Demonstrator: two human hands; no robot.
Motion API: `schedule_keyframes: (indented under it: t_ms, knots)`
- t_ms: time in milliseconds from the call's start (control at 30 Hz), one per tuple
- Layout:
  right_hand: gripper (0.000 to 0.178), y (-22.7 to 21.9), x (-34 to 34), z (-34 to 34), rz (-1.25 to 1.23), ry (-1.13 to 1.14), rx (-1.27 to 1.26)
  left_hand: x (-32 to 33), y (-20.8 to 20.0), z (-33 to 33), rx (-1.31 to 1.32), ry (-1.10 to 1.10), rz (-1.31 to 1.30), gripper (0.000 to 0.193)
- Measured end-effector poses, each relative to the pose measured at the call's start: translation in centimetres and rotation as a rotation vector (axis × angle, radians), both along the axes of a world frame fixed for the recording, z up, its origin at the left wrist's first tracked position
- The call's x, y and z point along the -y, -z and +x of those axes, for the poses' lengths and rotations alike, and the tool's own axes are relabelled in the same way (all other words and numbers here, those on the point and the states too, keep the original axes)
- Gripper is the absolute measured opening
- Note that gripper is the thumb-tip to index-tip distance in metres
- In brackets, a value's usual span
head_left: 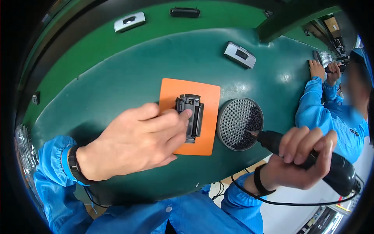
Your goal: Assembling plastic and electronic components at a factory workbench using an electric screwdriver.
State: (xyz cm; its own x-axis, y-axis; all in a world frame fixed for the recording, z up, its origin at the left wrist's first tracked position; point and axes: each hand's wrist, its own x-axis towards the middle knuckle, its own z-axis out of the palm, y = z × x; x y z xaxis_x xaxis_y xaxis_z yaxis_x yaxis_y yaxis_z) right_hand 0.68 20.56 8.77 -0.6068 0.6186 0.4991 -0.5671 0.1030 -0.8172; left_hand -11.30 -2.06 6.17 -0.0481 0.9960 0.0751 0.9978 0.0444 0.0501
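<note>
A black plastic device housing (pixel 190 117) lies on an orange mat (pixel 210 97) in the middle of the green table. My left hand (pixel 142 136) rests on the housing from its left side, fingers bent over it and holding it against the mat. In my right hand (pixel 304 160) is a black electric screwdriver (pixel 272 141), my fingers wrapped round its body. Its tip reaches the right rim of a round grey tray (pixel 230 126), close to many small dark screws (pixel 253 123) heaped on the tray's right side. Whether a screw sits on the tip is too small to tell.
A silver-and-black device (pixel 239 54) lies at the back right of the table (pixel 128 70). Farther back are another silver piece (pixel 129 22) and a black one (pixel 185 12). A green post (pixel 292 19) stands at the back. On the right sits a co-worker in a blue sleeve (pixel 313 103). The screwdriver's cable (pixel 288 203) loops below my right wrist.
</note>
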Motion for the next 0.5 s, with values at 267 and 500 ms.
schedule_keyframes:
  t_ms: [267,500]
  knots:
    - [0.018,2.0,0.4,-2.5,-0.010,-0.063,0.053,0.3,1.7,-0.3,0.146,-0.097,-0.045,0.059]
    - [0.018,2.5,0.6,-3.2,0.013,-0.039,0.095,0.5,2.0,-0.1,0.158,-0.126,-0.029,0.057]
